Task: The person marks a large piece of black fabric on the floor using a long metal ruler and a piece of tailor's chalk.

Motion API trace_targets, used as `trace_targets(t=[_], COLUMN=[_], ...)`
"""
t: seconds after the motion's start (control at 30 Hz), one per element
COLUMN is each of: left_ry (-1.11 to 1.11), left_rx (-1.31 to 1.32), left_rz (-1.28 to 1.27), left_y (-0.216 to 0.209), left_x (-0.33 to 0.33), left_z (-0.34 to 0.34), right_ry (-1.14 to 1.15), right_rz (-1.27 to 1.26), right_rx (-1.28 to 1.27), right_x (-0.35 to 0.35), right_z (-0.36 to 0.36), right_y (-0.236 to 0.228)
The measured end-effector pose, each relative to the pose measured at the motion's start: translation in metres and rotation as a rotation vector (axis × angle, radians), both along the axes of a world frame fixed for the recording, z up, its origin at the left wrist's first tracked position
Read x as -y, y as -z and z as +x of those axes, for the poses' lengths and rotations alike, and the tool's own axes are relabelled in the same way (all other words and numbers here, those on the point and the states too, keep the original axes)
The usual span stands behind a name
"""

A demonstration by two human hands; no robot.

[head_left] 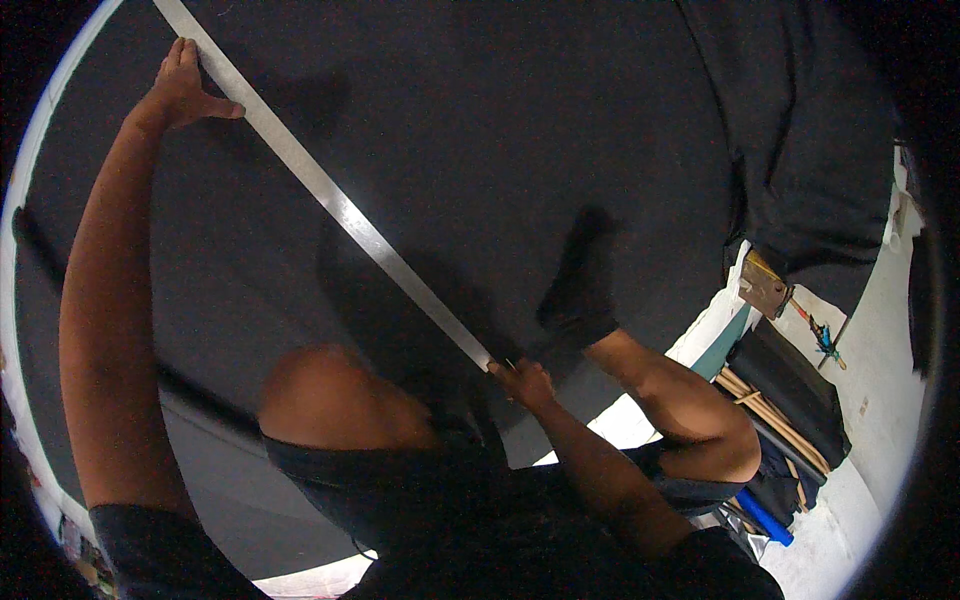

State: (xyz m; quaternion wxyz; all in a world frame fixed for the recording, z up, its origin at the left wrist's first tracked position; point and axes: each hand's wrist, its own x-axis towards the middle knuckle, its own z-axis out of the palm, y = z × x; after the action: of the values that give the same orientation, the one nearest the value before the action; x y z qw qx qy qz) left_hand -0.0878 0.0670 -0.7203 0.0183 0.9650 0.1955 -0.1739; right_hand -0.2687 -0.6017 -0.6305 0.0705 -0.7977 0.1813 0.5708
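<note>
A long metal straightedge (pixel 345 212) lies aslant on a wide spread of black cloth (pixel 480 130), from the far left down to the middle. My left hand (pixel 183 92) rests at its far part, thumb and fingers stretched apart against the left edge. By the near end, my right hand (pixel 524 384) is closed, with its fingertips next to the metal. A tiny pale sliver shows at those fingers; what they hold is too small to name.
My bare knee and my foot in a black sock (pixel 580 280) are on the cloth. Folds of black fabric (pixel 800 130) lie at the far right. Beyond the cloth's right edge, a dustpan-like piece (pixel 765 285), bundled wooden sticks (pixel 770 415) and a blue roll (pixel 765 518) lie on the pale floor.
</note>
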Motion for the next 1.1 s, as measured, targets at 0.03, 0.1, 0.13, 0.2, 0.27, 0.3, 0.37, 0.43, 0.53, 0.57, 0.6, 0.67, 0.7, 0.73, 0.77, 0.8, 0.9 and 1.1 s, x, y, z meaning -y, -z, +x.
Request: trace_targets(t=[0.03, 0.1, 0.13, 0.2, 0.27, 0.3, 0.37, 0.43, 0.53, 0.57, 0.6, 0.67, 0.7, 0.73, 0.77, 0.8, 0.9, 1.1], left_ry=[0.001, 0.022, 0.030, 0.029, 0.033, 0.036, 0.020, 0.001, 0.032, 0.023, 0.015, 0.030, 0.047, 0.045, 0.045, 0.047, 0.060, 0.049], left_rx=[0.001, 0.050, 0.050, 0.149, 0.122, 0.099, 0.085, 0.083, 0.103, 0.093, 0.083, 0.096, 0.107, 0.106, 0.104, 0.098, 0.033, 0.120], left_rz=[-0.001, -0.026, -0.035, -0.108, -0.087, -0.066, -0.082, -0.086, -0.089, -0.090, -0.092, -0.084, -0.075, -0.071, -0.084, -0.100, -0.068, -0.063], left_y=[0.000, 0.000, -0.001, -0.007, -0.007, -0.007, -0.009, -0.009, -0.009, -0.009, -0.009, -0.009, -0.012, -0.014, -0.016, -0.019, -0.030, -0.016], left_x=[-0.001, -0.002, 0.004, 0.011, 0.006, 0.002, 0.006, 0.004, 0.003, 0.004, 0.004, 0.004, 0.004, 0.004, 0.004, 0.010, 0.016, 0.002], left_z=[0.001, 0.001, 0.004, 0.006, 0.003, 0.000, 0.002, 0.004, 0.004, 0.003, 0.003, 0.001, 0.001, 0.000, 0.000, 0.000, 0.004, -0.005], right_ry=[0.001, 0.010, 0.018, -0.081, -0.031, 0.017, 0.100, 0.178, 0.152, 0.161, 0.172, 0.171, 0.170, 0.168, 0.204, 0.242, 0.224, 0.039], right_rz=[-0.001, -0.007, -0.016, 0.099, 0.102, 0.106, 0.101, 0.108, 0.091, 0.097, 0.102, 0.105, 0.109, 0.112, 0.100, 0.083, 0.099, 0.152], right_rx=[0.001, 0.068, 0.068, 0.260, 0.200, 0.143, 0.086, 0.040, 0.057, 0.039, 0.023, 0.033, 0.042, 0.041, 0.025, 0.006, 0.031, -0.011], right_x=[0.004, 0.019, 0.030, 0.039, 0.034, 0.024, 0.015, 0.018, 0.016, 0.014, 0.011, 0.018, 0.017, 0.017, 0.017, 0.016, 0.014, 0.016], right_z=[-0.003, -0.016, -0.025, -0.034, -0.029, -0.022, -0.013, -0.012, -0.011, -0.008, -0.005, -0.012, -0.013, -0.013, -0.013, -0.013, -0.013, -0.001], right_y=[0.003, 0.019, 0.026, 0.032, 0.026, 0.020, 0.013, 0.015, 0.018, 0.015, 0.012, 0.019, 0.020, 0.021, 0.021, 0.019, 0.014, 0.015])
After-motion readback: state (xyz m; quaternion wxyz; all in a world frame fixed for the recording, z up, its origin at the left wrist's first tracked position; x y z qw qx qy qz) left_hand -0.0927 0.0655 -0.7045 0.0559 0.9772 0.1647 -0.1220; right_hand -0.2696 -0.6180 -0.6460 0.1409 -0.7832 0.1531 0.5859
